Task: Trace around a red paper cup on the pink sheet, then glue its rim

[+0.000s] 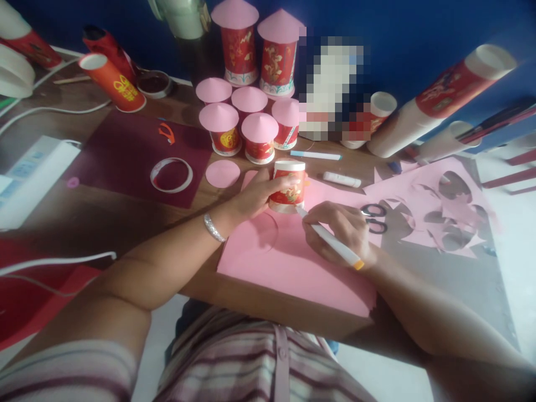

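left hand [260, 194] grips tube [295, 192]; right hand [342, 224] pinches marker [335, 243]; marker tip at tube's white base; pink paper [268, 271] beneath

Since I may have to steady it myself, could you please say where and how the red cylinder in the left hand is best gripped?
Probably around the middle of the red cylinder, from the left, as the left hand does: its roundness suits a wrapping grip, and this leaves the lower white band open to the white pen, which the right hand holds at the right.
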Motion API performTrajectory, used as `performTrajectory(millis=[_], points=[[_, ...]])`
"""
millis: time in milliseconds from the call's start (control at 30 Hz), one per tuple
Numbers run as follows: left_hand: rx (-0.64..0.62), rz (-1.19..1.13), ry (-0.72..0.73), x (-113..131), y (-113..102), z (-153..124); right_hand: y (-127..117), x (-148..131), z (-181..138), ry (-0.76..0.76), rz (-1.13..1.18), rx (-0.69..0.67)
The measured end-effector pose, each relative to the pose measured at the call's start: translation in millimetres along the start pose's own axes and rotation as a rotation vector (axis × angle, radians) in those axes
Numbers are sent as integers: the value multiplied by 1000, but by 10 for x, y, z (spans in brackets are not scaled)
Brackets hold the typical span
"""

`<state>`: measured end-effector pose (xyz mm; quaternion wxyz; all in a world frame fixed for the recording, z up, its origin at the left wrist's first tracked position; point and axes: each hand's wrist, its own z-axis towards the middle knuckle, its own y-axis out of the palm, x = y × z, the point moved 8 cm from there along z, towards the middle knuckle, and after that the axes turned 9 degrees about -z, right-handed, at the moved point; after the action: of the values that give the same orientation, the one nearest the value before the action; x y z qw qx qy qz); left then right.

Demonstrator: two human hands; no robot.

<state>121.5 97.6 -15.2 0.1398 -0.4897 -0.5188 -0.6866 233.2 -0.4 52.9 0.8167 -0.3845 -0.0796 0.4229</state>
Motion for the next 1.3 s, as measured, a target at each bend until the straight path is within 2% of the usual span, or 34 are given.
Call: performTrajectory(millis=[667,1300], points=[[-15,39,-4,-43,-30,15,51,-7,-5,8,26,-47],[-1,78,-23,-86,-56,30,8,64,15,30,0,-16]])
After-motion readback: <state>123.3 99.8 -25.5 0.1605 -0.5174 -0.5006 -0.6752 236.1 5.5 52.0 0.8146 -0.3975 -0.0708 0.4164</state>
